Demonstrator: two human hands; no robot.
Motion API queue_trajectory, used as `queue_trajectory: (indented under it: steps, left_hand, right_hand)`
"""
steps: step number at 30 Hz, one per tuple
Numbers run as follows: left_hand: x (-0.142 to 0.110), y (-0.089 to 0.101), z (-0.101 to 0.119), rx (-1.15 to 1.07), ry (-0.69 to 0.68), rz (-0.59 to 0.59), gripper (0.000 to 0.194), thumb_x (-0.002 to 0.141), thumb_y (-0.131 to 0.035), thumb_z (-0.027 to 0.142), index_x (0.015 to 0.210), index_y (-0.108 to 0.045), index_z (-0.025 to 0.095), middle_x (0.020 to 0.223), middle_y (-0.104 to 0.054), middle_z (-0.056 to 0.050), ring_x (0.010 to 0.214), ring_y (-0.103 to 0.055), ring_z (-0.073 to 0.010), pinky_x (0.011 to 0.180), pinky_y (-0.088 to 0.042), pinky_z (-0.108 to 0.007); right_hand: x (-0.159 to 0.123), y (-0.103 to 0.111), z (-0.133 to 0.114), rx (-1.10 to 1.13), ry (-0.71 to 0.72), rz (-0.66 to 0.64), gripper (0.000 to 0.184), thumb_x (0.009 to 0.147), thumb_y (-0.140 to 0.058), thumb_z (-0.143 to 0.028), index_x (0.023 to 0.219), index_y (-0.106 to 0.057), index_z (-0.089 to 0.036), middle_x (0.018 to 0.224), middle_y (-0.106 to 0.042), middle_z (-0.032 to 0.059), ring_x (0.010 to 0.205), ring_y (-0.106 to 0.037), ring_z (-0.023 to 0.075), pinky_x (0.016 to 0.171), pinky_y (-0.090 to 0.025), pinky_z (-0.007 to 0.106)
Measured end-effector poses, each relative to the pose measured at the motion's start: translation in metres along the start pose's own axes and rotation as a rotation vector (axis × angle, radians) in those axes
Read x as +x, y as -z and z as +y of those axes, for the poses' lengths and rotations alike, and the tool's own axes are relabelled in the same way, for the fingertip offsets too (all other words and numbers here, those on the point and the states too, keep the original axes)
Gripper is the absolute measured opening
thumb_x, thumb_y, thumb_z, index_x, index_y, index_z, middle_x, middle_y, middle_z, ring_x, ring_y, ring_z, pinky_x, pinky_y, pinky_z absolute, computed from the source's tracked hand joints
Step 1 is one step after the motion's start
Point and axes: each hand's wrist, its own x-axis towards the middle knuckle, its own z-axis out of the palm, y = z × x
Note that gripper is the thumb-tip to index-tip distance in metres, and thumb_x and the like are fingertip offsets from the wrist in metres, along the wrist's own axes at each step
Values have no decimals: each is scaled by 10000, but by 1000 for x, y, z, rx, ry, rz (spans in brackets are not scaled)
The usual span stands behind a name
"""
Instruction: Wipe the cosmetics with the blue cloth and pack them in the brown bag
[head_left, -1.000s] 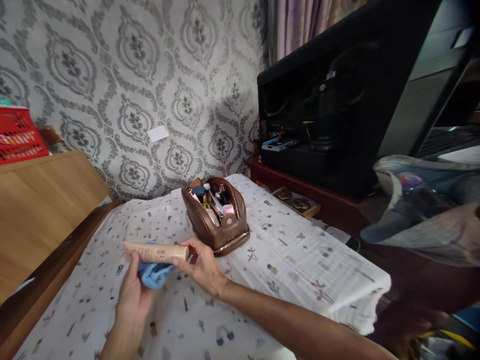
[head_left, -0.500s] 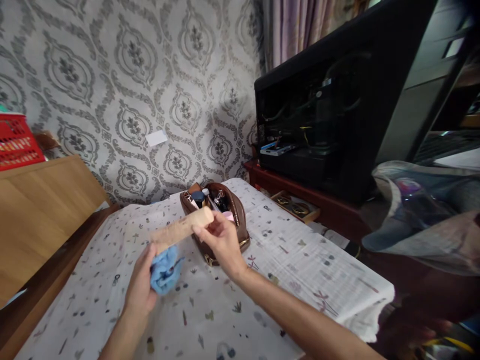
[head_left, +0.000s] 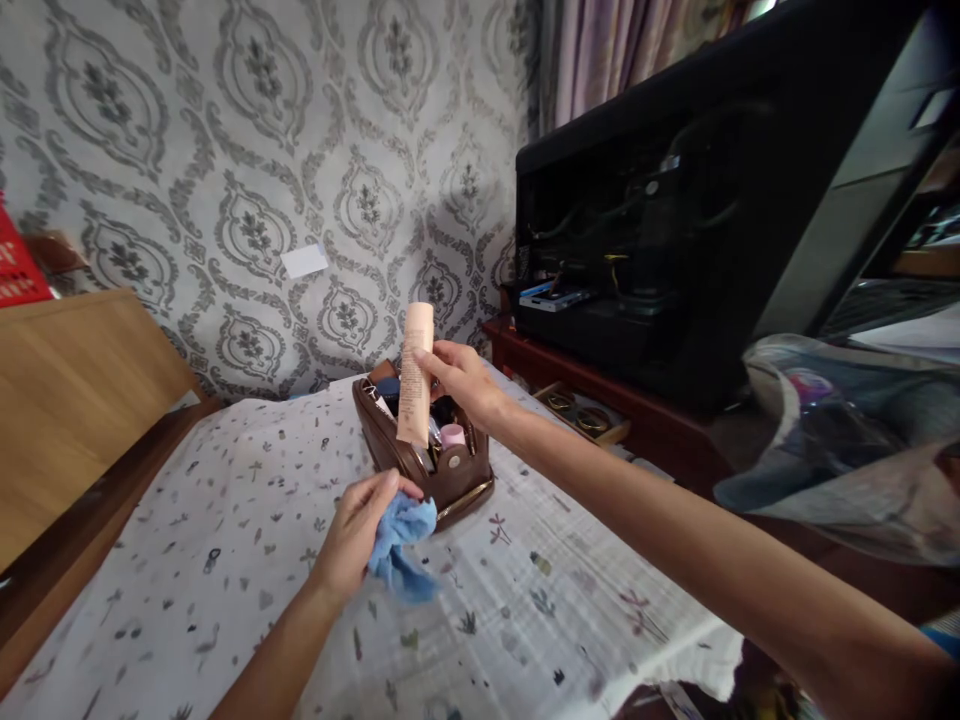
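A beige squeeze tube with small print stands nearly upright in the air, its flat crimped end down, pinched in my right hand. Right behind and below it is an open brown cosmetic bag, holding a pink-lidded item, a dark round lid and other small things partly hidden by the tube. My left hand is closed on a crumpled blue cloth, which hangs just in front of the bag's near side.
A white printed cloth covers the table. To the right are a black computer case, a small open drawer and a bag with a plastic bottle. A wooden panel stands at left.
The tube has swung from lying slantwise between both hands to upright over the bag, in my right hand alone. My left hand has moved right with the blue cloth.
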Motion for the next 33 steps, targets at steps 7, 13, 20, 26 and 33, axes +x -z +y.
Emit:
queue_trajectory:
  steps: [7,13,20,26,33]
  left_hand:
    - [0,25,-20,221,-22,-56,550,790,-639,708,746,-741,169,736,-682,-61,682,-597,-148,649,-483,-206]
    - [7,35,-39,232,19,-69,576,781,-622,730,747,-726,164,751,-674,-51,704,-596,-149,662,-471,-210]
    - [14,42,-61,156,109,-65,631,688,-675,776,742,-712,148,697,-631,-30,639,-555,-136,572,-444,-208]
    - [17,43,-71,108,141,-50,648,661,-701,781,764,-735,142,671,-624,-22,592,-530,-119,532,-432,-201]
    - [17,49,-79,67,164,-73,610,708,-698,747,834,-749,153,695,-615,-15,588,-512,-109,524,-423,-194]
  right_hand:
    - [8,2,10,0,31,42,419,784,-700,-572,857,-613,-169,778,-669,29,708,-643,174,570,-534,263]
    - [16,14,17,-81,159,103,461,702,-748,-428,1022,-475,-239,772,-645,-32,710,-647,187,591,-544,300]
    - [23,23,39,-300,217,39,373,614,-725,-293,863,-455,-230,792,-576,-58,756,-570,155,690,-501,288]
    - [19,17,35,-551,199,-22,370,632,-728,-259,823,-412,-238,680,-503,-99,650,-492,124,611,-382,237]
    - [23,6,35,-657,181,-80,327,654,-737,-234,814,-452,-233,677,-514,-94,667,-486,124,630,-363,230]
